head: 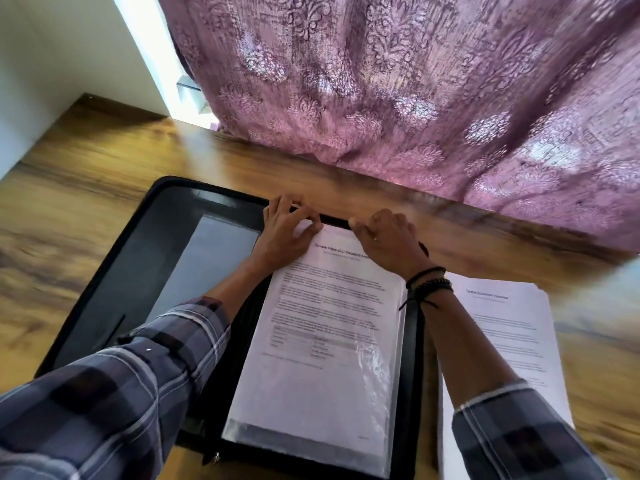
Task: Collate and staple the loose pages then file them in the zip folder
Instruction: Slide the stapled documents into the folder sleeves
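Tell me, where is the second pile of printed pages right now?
In the head view the pile lies on the wooden table at lower right, beside the open zip folder's right edge, partly under the right forearm.

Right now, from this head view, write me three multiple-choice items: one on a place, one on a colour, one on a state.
1. Where does the loose stack of white printed pages lie?
A) on the wooden table, right of the black zip folder
B) inside the folder's left half
C) on a chair

2. The patterned lace curtain is:
A) green
B) purple
C) white

3. The folder is:
A) zipped shut
B) lying open
C) standing upright

Key: 1 A, the stack lies beside the folder's right edge; 2 B, the fabric is purple; 3 B, both halves show, with the left hand and right hand at the clear-sleeved printed page's top.
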Motion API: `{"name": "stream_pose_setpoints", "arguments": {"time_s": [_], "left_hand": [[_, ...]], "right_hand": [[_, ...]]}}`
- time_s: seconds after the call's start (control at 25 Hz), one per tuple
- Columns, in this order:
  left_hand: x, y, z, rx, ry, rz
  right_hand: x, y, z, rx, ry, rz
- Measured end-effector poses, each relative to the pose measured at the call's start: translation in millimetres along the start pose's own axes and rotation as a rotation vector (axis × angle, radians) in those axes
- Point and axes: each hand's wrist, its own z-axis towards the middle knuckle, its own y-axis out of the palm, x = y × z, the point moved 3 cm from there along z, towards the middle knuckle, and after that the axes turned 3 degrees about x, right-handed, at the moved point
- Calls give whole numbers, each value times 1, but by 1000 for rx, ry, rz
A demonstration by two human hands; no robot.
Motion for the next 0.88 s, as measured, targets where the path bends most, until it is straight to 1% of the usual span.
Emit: {"name": "stream_pose_setpoints", "arguments": {"time_s": [0.08, 0.16, 0.24, 0.32, 0.4, 0.52, 0.6, 0.72, 0.76, 0.88], "left_hand": [[0, -2, 0, -8, 0, -20], [2, -5, 0, 10, -2, -43], [7, -9, -10, 45, -44, -73], [17, -10, -36, 52, -95, -73], [34, -12, -73, 46, -88, -43], [56, -18, -121, 0, -18, 36], [69, -24, -142, -80, 28, 101], [87, -29, -168, -308, 33, 151], [92, -30, -176, -360, 39, 174], [100, -27, -197, -424, 40, 240]], "right_hand": [[10, 4, -17, 115, -13, 68], [21, 0, -38, 302, 12, 261], [27, -3, -65, 385, 103, 469], [32, 0, -91, 384, 200, 630], [35, 6, -117, 342, 282, 738], [44, 20, -146, 269, 358, 765], [45, 25, -164, 265, 366, 781], [45, 28, -188, 270, 369, 818], [46, 30, -195, 271, 373, 819], [45, 35, -215, 270, 376, 836]]}}
